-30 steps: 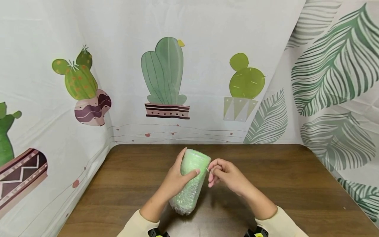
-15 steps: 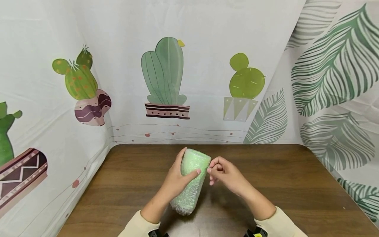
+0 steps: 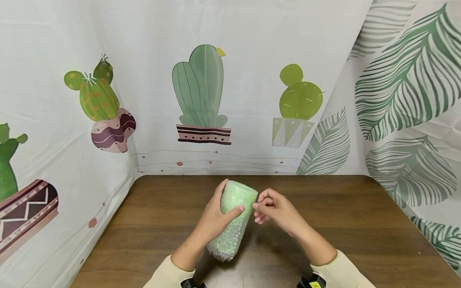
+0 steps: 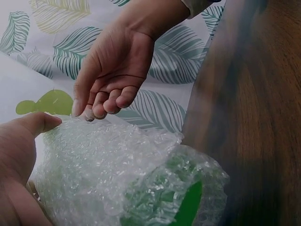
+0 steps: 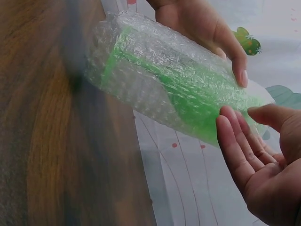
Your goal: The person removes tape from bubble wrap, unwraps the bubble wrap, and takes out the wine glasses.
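A green cylinder-like item wrapped in bubble wrap tilts over the middle of the table, its upper end leaning left of my right hand. My left hand grips it from the left, thumb across the front. At its upper right edge my right hand pinches the wrap's edge between thumb and index finger, the other fingers curled. The left wrist view shows the bubble wrap close up, with the right hand's fingertips at its edge. In the right wrist view, green shows through the clear wrap.
The brown wooden table spreads around both hands. Behind it and at the sides hangs a white cloth printed with cacti and leaves.
My right hand's thumb and fingers have drawn together at the wrap's edge and its fingers have shifted slightly up. My left hand and the wrapped item have hardly moved.
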`<state>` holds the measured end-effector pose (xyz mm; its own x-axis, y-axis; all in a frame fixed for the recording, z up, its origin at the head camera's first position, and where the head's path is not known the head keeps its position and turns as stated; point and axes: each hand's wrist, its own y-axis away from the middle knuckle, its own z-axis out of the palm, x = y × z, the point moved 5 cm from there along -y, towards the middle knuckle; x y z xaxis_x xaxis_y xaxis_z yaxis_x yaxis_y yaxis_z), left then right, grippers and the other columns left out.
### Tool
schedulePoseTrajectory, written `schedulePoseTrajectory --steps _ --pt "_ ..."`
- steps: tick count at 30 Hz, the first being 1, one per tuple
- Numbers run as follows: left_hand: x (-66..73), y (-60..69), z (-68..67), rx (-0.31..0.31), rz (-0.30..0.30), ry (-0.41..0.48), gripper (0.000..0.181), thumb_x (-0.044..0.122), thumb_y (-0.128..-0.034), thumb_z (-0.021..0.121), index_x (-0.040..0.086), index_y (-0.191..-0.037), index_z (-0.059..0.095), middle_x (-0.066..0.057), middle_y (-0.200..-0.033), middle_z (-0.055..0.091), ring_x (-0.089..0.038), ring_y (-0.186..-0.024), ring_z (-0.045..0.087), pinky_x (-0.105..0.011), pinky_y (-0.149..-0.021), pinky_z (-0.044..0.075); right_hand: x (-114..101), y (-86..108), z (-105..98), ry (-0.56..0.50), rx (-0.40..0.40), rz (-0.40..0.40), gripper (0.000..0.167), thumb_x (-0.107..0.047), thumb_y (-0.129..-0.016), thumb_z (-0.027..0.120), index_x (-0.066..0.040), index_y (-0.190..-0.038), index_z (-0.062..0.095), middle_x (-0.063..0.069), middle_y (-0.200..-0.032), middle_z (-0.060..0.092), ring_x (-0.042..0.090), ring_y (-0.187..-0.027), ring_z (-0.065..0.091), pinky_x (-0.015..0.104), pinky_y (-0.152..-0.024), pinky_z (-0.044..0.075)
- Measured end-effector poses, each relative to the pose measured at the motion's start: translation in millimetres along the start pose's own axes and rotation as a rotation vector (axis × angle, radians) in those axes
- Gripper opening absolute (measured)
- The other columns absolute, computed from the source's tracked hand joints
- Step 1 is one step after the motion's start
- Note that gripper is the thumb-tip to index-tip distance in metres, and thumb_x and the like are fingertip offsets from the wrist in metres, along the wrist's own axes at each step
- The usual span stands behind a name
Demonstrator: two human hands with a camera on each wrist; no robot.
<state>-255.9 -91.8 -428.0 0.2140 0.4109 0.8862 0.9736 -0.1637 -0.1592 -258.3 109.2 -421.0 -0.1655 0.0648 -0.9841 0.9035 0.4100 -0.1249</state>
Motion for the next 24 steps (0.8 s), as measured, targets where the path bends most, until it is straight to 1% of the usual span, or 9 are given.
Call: schedulePoseTrajectory --steps 4,8,12,16,20,24 --pt "1.4 0.8 1.3 -0.004 0.009 -0.005 0.093 0.050 -0.0839 0.077 0.038 -0.158 0.023 -0.010 -0.145 0.053 -0.027 -0.108 0.061 -0.038 -0.079 0.054 0.1 -0.6 0.1 0.011 0.002 -0.002 0.021 -0.005 -0.099 0.060 0.011 -0.103 0.047 0.018 -0.080 0.066 0.021 -0.068 0.072 0.047 -0.066 0.062" --pt "3.9 2.0 1.6 0.010 0.024 -0.023 0.093 0.050 -0.0824 0.078 0.032 -0.158 0.027 -0.008 -0.148 0.050 -0.026 -0.112 0.060 -0.041 -0.084 0.054 -0.6 0.5 1.6 0.043 -0.023 0.007 0.019 -0.004 -0.101 0.055 0.012 -0.107 0.046 0.021 -0.083 0.067 0.023 -0.070 0.073 0.048 -0.068 0.061" --pt "4.4 2.2 1.1 0.037 0.029 -0.058 0.092 0.051 -0.0805 0.079 0.029 -0.156 0.031 -0.006 -0.149 0.049 -0.025 -0.116 0.057 -0.044 -0.088 0.053 -1.9 2.6 3.3 0.075 -0.057 0.023 0.024 -0.006 -0.102 0.053 0.013 -0.113 0.043 0.024 -0.086 0.067 0.025 -0.073 0.073 0.045 -0.069 0.062" --pt "4.3 2.3 0.7 0.055 0.031 -0.067 0.092 0.052 -0.0795 0.080 0.027 -0.155 0.033 -0.005 -0.147 0.049 -0.025 -0.116 0.057 -0.044 -0.088 0.053 -3.3 4.2 3.6 0.080 -0.071 0.041 0.026 -0.008 -0.103 0.054 0.013 -0.114 0.044 0.024 -0.088 0.068 0.025 -0.076 0.073 0.041 -0.070 0.062" --pt "4.2 2.3 0.7 0.069 0.038 -0.070 0.091 0.052 -0.0793 0.080 0.024 -0.153 0.036 -0.006 -0.144 0.051 -0.024 -0.114 0.058 -0.043 -0.087 0.053 -2.9 4.9 2.1 0.095 -0.063 0.062 0.025 -0.010 -0.103 0.055 0.012 -0.112 0.048 0.017 -0.081 0.065 0.020 -0.068 0.069 0.039 -0.065 0.061" --pt "3.7 2.5 1.1 0.081 0.034 -0.071 0.089 0.052 -0.0787 0.081 0.026 -0.151 0.037 -0.006 -0.143 0.052 -0.024 -0.113 0.058 -0.042 -0.088 0.053 -1.2 5.2 0.4 0.091 -0.054 0.088 0.022 -0.011 -0.103 0.054 0.009 -0.112 0.051 0.008 -0.073 0.059 0.015 -0.058 0.062 0.040 -0.058 0.060"
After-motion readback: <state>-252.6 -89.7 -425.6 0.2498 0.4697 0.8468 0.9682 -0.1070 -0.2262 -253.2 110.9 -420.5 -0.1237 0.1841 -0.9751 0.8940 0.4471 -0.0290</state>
